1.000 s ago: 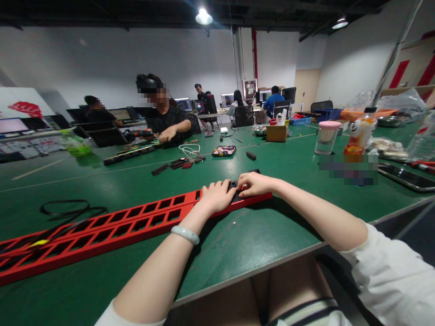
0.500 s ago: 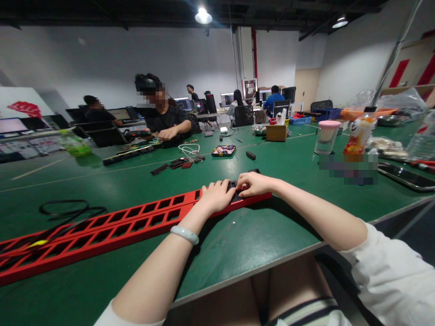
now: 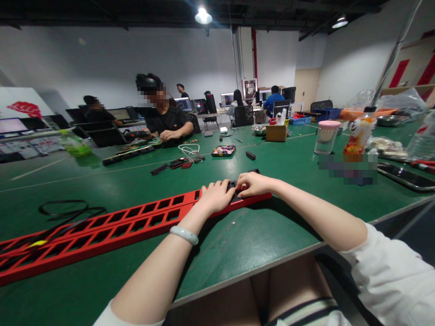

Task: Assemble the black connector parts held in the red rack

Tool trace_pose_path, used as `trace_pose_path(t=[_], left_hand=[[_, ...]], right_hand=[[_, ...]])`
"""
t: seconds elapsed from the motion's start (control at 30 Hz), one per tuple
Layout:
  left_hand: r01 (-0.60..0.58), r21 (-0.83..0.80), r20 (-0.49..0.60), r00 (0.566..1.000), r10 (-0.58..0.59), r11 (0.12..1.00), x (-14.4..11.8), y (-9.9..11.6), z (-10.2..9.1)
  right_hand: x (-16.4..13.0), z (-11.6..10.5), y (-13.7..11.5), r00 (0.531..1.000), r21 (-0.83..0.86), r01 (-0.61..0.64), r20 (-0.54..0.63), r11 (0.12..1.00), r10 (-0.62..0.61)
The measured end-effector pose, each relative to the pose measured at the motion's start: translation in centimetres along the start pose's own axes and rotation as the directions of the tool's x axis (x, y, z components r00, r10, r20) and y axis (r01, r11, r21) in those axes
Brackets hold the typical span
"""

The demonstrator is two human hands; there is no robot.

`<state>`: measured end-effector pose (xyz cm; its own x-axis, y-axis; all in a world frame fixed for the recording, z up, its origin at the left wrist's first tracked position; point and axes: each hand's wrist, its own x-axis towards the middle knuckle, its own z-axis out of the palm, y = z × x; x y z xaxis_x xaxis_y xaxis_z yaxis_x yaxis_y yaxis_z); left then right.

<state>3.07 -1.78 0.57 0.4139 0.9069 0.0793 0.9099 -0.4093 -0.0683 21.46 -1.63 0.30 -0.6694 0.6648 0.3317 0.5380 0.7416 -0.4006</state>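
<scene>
A long red slotted rail [image 3: 112,226] lies across the green table [image 3: 238,240] from the left edge to the middle. At its right end my left hand [image 3: 217,195] and my right hand [image 3: 255,183] press side by side on a small black part [image 3: 234,186] seated in the rail. Fingers of both hands curl over that part and hide most of it. A pale bangle [image 3: 184,234] sits on my left wrist.
Black cable loops [image 3: 68,212] lie at the left. Small black and red pieces [image 3: 180,164], a white cord [image 3: 188,150] and a small tray [image 3: 224,151] sit mid-table. A pink-lidded jar [image 3: 326,136] and snack bag [image 3: 358,133] stand right. A person [image 3: 165,122] works across the table.
My hands stay on the black part at the rail's end, barely shifting. The person across the table has drawn their hands in a little.
</scene>
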Motion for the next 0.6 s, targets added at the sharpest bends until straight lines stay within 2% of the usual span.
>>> trace_pose_path(t=[0.6], left_hand=[[-0.018,0.019,-0.014,1.000,0.019,1.000,0.05,-0.11,0.04]], right_hand=[[0.07,0.15,-0.07,1.000,-0.047,0.005,-0.006,0.999,-0.005]])
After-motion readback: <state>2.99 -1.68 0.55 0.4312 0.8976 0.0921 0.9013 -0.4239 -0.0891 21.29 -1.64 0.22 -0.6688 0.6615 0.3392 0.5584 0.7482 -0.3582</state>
